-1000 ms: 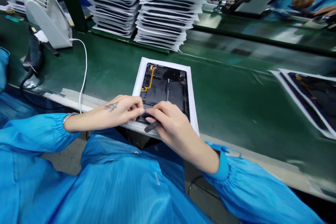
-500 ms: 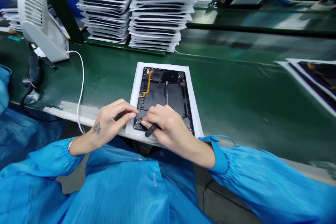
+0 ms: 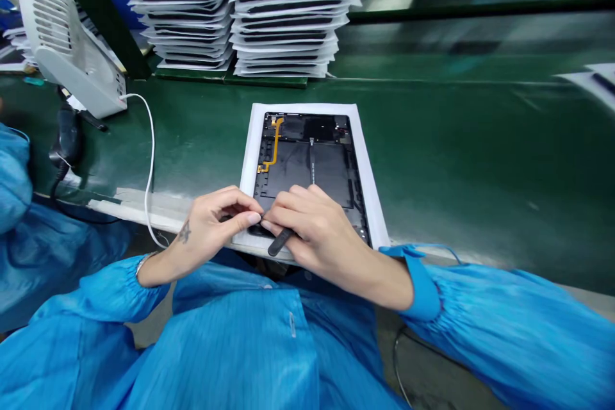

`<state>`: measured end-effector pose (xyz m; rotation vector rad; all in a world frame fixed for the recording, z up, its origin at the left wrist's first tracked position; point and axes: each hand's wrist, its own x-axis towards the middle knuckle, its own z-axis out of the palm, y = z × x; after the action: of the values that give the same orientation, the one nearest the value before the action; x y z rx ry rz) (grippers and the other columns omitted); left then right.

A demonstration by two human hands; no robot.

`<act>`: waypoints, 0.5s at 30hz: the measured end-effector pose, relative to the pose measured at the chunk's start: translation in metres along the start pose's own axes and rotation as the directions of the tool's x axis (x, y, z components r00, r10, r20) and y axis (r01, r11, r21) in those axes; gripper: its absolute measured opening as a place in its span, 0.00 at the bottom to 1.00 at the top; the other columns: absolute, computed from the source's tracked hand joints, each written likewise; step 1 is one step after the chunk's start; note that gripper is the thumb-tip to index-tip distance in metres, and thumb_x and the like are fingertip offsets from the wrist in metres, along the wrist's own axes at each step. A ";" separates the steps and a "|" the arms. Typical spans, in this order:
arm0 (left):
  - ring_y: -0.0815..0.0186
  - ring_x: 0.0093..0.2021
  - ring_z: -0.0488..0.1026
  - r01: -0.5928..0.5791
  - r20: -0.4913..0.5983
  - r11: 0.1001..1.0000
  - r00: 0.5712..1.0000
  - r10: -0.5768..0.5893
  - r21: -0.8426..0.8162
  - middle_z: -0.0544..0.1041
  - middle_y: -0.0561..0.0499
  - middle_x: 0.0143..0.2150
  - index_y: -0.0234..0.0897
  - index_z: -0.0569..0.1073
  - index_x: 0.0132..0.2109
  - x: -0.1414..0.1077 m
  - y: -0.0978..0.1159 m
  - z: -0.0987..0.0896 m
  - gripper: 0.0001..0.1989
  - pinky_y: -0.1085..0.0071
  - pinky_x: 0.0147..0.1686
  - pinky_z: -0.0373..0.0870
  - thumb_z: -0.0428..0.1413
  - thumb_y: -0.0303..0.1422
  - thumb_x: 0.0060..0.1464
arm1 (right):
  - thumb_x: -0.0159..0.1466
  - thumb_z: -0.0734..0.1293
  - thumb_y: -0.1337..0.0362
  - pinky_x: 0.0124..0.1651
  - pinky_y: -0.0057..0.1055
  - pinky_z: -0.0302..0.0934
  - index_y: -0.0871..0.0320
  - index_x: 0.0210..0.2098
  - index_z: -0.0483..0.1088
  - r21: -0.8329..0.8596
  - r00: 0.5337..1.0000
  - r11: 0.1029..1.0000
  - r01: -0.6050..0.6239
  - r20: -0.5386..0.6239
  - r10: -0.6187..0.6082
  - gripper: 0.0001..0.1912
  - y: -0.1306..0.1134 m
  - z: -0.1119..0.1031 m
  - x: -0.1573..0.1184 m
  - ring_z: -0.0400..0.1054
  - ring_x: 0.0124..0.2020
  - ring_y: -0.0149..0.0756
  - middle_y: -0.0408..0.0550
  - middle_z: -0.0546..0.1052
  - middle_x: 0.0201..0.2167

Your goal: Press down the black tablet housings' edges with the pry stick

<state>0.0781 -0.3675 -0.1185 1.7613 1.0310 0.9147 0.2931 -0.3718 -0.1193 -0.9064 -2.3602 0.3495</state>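
Observation:
An opened tablet housing (image 3: 331, 166) with black insides lies on a white sheet (image 3: 372, 205) at the bench's front edge. An orange flex cable (image 3: 276, 147) runs down its left side. Over the lower part of the housing, my right hand (image 3: 312, 224) is closed around black tweezers (image 3: 280, 242); the blunt end sticks out toward me and the tips are hidden. My left hand (image 3: 225, 218) pinches with thumb and forefinger at the lower left corner, right beside the right fingertips. What lies in that pinch is too small to make out.
Two tall stacks of sheets with dark panels between them, a left stack (image 3: 185, 19) and a right stack (image 3: 288, 19), stand behind. At left are a white fan (image 3: 67, 45), its white cable (image 3: 152, 160) and a black corded tool (image 3: 67, 134). Another person's blue sleeve (image 3: 14, 166) shows at the left edge.
The view has shifted slightly. My left thumb and forefinger have closed together and come up against my right fingertips at the housing's corner. The right hand keeps hold of the tweezers.

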 end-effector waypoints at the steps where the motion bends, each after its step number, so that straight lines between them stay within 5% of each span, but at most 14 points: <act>1: 0.68 0.36 0.75 0.003 -0.001 1.000 1.000 -0.003 0.012 0.78 0.51 0.36 0.37 0.80 0.38 0.000 0.001 0.000 0.07 0.74 0.36 0.71 0.62 0.36 0.62 | 0.69 0.61 0.72 0.36 0.35 0.44 0.58 0.31 0.70 -0.008 1.000 1.000 0.006 -0.005 -0.006 0.10 0.000 0.000 0.000 0.59 0.32 0.33 0.44 0.72 0.29; 9: 0.69 0.34 0.73 -0.089 0.032 0.960 0.996 0.083 0.265 0.76 0.51 0.35 0.37 0.77 0.39 0.000 0.004 -0.006 0.08 0.74 0.34 0.69 0.57 0.36 0.65 | 0.72 0.60 0.67 0.37 0.34 0.52 0.60 0.44 0.74 -0.034 0.998 0.999 0.020 -0.051 -0.022 0.10 0.003 0.000 -0.004 0.63 0.36 0.36 0.50 0.76 0.36; 15: 0.70 0.35 0.73 -0.405 0.187 0.695 0.910 0.371 0.594 0.76 0.51 0.35 0.36 0.72 0.41 0.000 0.004 -0.010 0.05 0.75 0.37 0.70 0.53 0.26 0.67 | 0.72 0.59 0.69 0.38 0.35 0.53 0.62 0.48 0.74 -0.120 0.984 0.977 0.174 -0.017 -0.177 0.13 0.006 0.001 -0.013 0.61 0.37 0.38 0.52 0.77 0.41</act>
<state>0.0701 -0.3658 -0.1116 2.6339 1.0083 0.8144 0.3035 -0.3762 -0.1283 -0.7426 -2.4346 0.1268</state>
